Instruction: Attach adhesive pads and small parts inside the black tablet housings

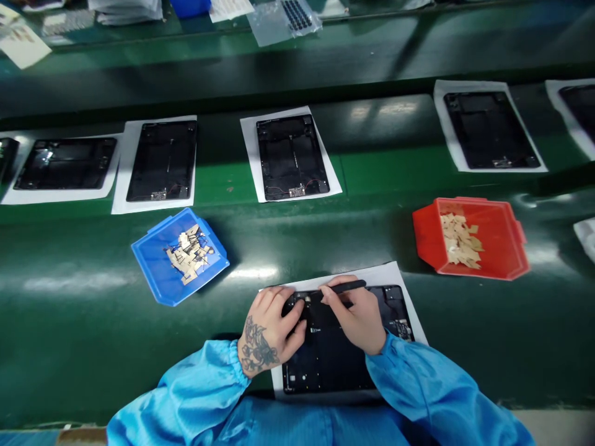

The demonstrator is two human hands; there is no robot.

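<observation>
Looking down from a head-worn camera, the view takes in a dark green workbench [83, 322] with a row of black tablet back shells along its far side, each lying on a white sheet. Going from left to right, the first full shell [65, 163] lies sideways, the next [162, 160] stands lengthwise, and a third [291, 156] sits just past the middle with a small circuit board at its near edge. Nearer the person, on the left, a blue plastic bin [153, 260] sits tilted and holds a loose heap of small tan flat parts [188, 255].

At the bottom centre, two arms in light blue sleeves reach onto another tablet back shell [325, 359], which lies on its own white sheet [385, 274] at the near edge of the bench. The left hand [267, 331], tattooed on its back, rests on the shell's upper left corner with its fingers spread apart and pressing down. Just beside it, the right hand [356, 319] is closed around black tweezers [341, 287], whose tips point left toward the left hand's fingertips.

Further right, a red plastic bin [497, 238] holds more tan parts [458, 238]. Beyond it, another black shell [488, 129] lies on white paper.
</observation>
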